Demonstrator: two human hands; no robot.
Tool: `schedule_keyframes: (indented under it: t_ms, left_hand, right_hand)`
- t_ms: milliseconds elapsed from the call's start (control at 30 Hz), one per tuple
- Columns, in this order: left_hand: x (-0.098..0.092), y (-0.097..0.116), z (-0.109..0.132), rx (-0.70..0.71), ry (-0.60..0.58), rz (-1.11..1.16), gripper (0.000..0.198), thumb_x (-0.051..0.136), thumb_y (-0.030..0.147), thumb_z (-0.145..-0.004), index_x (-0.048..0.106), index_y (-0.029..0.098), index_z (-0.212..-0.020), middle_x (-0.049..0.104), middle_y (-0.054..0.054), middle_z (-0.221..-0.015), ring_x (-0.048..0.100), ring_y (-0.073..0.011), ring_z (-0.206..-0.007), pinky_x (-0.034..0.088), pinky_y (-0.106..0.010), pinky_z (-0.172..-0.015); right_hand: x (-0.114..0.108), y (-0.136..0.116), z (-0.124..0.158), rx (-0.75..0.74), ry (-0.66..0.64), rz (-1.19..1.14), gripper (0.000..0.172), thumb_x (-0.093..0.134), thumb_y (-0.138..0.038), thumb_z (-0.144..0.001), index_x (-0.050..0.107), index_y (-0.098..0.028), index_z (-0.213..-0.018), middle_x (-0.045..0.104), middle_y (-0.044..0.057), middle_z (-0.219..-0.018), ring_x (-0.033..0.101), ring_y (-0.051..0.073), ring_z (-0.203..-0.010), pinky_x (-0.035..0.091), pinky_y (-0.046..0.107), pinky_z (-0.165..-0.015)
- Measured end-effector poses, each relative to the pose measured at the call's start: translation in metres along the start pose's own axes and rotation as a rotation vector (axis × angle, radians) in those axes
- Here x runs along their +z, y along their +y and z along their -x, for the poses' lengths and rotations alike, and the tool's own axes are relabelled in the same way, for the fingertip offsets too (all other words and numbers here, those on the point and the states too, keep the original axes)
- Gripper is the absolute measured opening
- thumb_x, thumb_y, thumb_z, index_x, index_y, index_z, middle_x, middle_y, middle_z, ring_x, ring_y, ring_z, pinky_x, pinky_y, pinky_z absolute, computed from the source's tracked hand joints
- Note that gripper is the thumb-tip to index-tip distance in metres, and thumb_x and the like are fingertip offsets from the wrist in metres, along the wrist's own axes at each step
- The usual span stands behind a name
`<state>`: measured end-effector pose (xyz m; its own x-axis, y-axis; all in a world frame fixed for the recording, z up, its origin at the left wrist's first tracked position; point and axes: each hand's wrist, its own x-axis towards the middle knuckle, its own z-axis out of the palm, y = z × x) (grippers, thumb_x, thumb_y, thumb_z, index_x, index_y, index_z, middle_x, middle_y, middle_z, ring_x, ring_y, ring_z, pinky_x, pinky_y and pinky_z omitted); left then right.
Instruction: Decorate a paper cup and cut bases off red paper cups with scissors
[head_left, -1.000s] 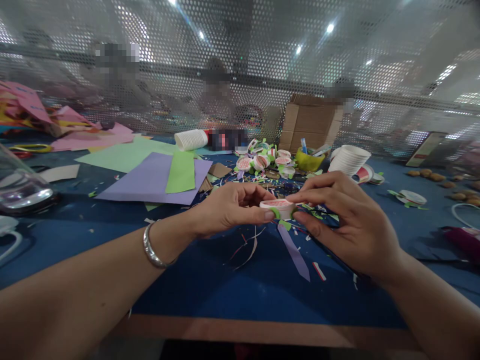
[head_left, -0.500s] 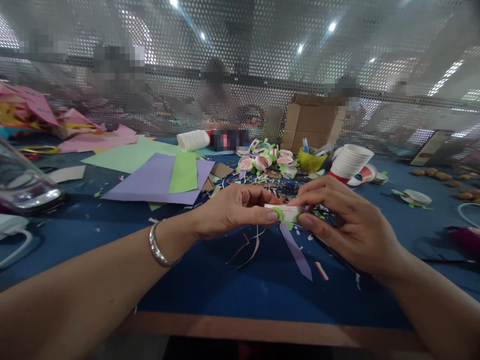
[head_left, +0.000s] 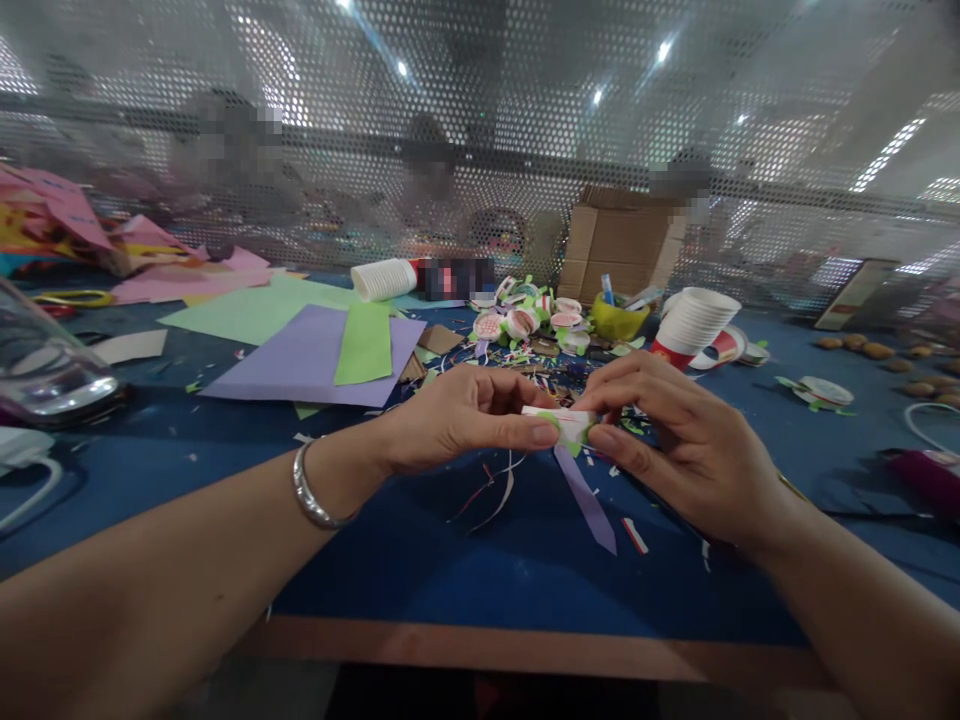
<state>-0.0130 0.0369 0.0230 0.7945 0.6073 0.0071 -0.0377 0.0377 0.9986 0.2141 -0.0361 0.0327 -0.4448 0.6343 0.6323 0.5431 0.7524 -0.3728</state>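
Both your hands pinch one small paper-cup piece above the blue table.

Your left hand (head_left: 457,420) grips the white cup piece (head_left: 564,420) between thumb and fingers from the left; your right hand (head_left: 686,450) pinches its other end, fingers curled over it. A purple paper strip (head_left: 589,500) hangs from it toward the table (head_left: 450,570). Finished cup pieces (head_left: 529,322), stacked paper cups (head_left: 694,320) and a purple sheet (head_left: 300,360) lie beyond.
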Motion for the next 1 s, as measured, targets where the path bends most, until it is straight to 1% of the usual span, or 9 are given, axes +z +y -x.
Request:
schedule_keyframes:
  t_ms: [167, 367, 467, 567, 600, 700, 800, 900, 1000]
  left_hand:
    - [0.0011, 0.0016, 0.0017, -0.006, 0.003, -0.024, 0.035, 0.085, 0.032, -0.073, 0.073, 0.015, -0.100, 0.071, -0.005, -0.096, 0.063, -0.0146, -0.085, 0.050, -0.028, -0.079]
    - [0.0012, -0.0005, 0.0007, 0.016, 0.004, 0.022, 0.033, 0.086, 0.032, -0.072, 0.074, 0.016, -0.098, 0.071, -0.004, -0.093, 0.063, -0.0132, -0.083, 0.052, -0.026, -0.078]
    - [0.0013, 0.0008, 0.0013, -0.006, 0.008, 0.086, 0.040, 0.086, 0.042, -0.073, 0.075, 0.016, -0.100, 0.072, -0.006, -0.096, 0.065, -0.0144, -0.084, 0.053, -0.027, -0.079]
    - [0.0007, 0.0041, 0.0017, -0.050, 0.061, 0.174, 0.042, 0.079, 0.053, -0.077, 0.077, 0.014, -0.094, 0.072, -0.007, -0.092, 0.065, -0.0154, -0.082, 0.055, -0.029, -0.078]
    - [0.0001, 0.0051, 0.0016, -0.071, 0.086, 0.200, 0.039, 0.079, 0.050, -0.079, 0.077, 0.014, -0.092, 0.071, -0.006, -0.090, 0.064, -0.0147, -0.080, 0.055, -0.029, -0.076]
    - [-0.0026, 0.0064, 0.0007, -0.166, 0.118, 0.252, 0.025, 0.083, 0.027, -0.077, 0.075, 0.015, -0.097, 0.071, -0.002, -0.089, 0.065, -0.0115, -0.079, 0.054, -0.024, -0.074]
    - [-0.0052, 0.0058, 0.0000, -0.218, 0.126, 0.282, 0.035, 0.083, 0.014, -0.075, 0.069, 0.017, -0.107, 0.071, 0.000, -0.092, 0.066, -0.0101, -0.081, 0.053, -0.022, -0.073]
    - [-0.0061, 0.0058, -0.0001, -0.171, 0.153, 0.255, 0.048, 0.082, 0.010, -0.074, 0.061, 0.017, -0.116, 0.070, 0.000, -0.090, 0.067, -0.0100, -0.078, 0.054, -0.023, -0.072]
    - [-0.0066, 0.0063, -0.0001, -0.123, 0.227, 0.206, 0.054, 0.081, 0.007, -0.075, 0.055, 0.016, -0.123, 0.070, -0.002, -0.093, 0.067, -0.0109, -0.077, 0.055, -0.024, -0.072]
  right_hand:
    - [0.0007, 0.0000, -0.0009, -0.024, 0.011, -0.002, 0.009, 0.069, -0.023, -0.093, 0.067, -0.021, -0.102, 0.066, 0.005, -0.099, 0.064, 0.019, -0.094, 0.052, 0.033, -0.081]
    - [0.0014, 0.0004, 0.0005, -0.034, 0.041, 0.010, 0.010, 0.068, -0.024, -0.094, 0.067, -0.023, -0.104, 0.067, 0.005, -0.098, 0.065, 0.021, -0.092, 0.053, 0.035, -0.079]
    - [0.0022, 0.0012, 0.0008, -0.037, 0.067, 0.033, 0.011, 0.069, -0.023, -0.093, 0.067, -0.024, -0.104, 0.067, 0.006, -0.099, 0.065, 0.021, -0.092, 0.053, 0.035, -0.078]
    - [0.0027, 0.0013, 0.0002, -0.053, 0.057, 0.043, 0.013, 0.070, -0.021, -0.092, 0.068, -0.022, -0.105, 0.067, 0.006, -0.100, 0.064, 0.020, -0.094, 0.053, 0.035, -0.081]
    - [0.0028, 0.0013, 0.0001, -0.061, 0.051, 0.044, 0.015, 0.070, -0.020, -0.092, 0.068, -0.021, -0.106, 0.067, 0.007, -0.101, 0.064, 0.020, -0.096, 0.053, 0.035, -0.083]
    - [0.0032, 0.0019, 0.0001, -0.071, 0.038, 0.057, 0.019, 0.071, -0.017, -0.091, 0.069, -0.018, -0.110, 0.067, 0.008, -0.106, 0.064, 0.019, -0.100, 0.052, 0.035, -0.087]
    - [0.0036, 0.0028, 0.0008, -0.076, 0.029, 0.066, 0.022, 0.071, -0.018, -0.090, 0.068, -0.017, -0.112, 0.067, 0.009, -0.108, 0.064, 0.020, -0.102, 0.053, 0.036, -0.090]
    - [0.0037, 0.0034, 0.0015, -0.058, 0.052, 0.091, 0.022, 0.070, -0.017, -0.091, 0.069, -0.017, -0.113, 0.067, 0.010, -0.109, 0.064, 0.021, -0.102, 0.052, 0.038, -0.090]
    - [0.0036, 0.0044, 0.0016, -0.025, 0.110, 0.159, 0.020, 0.066, -0.014, -0.092, 0.071, -0.018, -0.111, 0.066, 0.010, -0.108, 0.064, 0.022, -0.102, 0.051, 0.040, -0.092]
